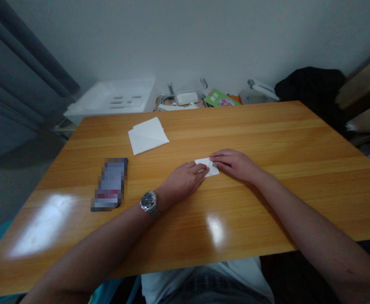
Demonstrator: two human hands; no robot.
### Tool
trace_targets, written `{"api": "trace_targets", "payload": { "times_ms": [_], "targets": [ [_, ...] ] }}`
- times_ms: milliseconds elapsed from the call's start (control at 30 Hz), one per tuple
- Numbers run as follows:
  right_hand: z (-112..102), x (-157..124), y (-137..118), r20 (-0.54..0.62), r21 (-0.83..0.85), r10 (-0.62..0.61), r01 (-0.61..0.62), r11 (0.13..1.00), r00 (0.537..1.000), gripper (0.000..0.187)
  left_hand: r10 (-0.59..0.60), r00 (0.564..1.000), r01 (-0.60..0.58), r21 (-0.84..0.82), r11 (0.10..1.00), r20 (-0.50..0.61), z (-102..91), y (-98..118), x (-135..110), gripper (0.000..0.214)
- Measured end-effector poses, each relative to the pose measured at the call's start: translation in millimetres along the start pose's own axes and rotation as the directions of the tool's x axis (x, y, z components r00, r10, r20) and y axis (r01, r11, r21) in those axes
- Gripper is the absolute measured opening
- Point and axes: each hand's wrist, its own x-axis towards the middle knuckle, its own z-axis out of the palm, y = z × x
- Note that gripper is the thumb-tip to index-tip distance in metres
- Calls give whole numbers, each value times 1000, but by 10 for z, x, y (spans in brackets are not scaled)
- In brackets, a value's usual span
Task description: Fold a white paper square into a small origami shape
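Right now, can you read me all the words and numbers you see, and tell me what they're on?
No text is readable.
Green booklet: pale marks, too small and blurred to read.
Wristwatch: dial too small to read.
Phone: screen pixelated, unreadable.
Small folded paper and white sheets: no writing visible.

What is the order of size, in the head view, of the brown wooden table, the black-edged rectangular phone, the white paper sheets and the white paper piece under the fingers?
1. Brown wooden table
2. Black-edged phone and white paper sheets: unsure, the phone is nearer
3. White paper piece, partly covered
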Motion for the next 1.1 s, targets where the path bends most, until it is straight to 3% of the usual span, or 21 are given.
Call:
{"api": "trace_targets", "payload": {
  "times_ms": [433,833,1100],
  "targets": [
    [16,-17,12,-1,-17,-9,9,1000,1000,33,25,1000,-23,-119,993,13,35,-35,-29,47],
    [-27,-9,-47,-17,59,65,-64,996,998,33,27,999,-25,-73,997,33,16,-14,-30,43],
    [-5,-37,20,25,20,28,-28,999,999,32,30,999,-29,-39,999,28,0,30,-24,39]
  ]
}}
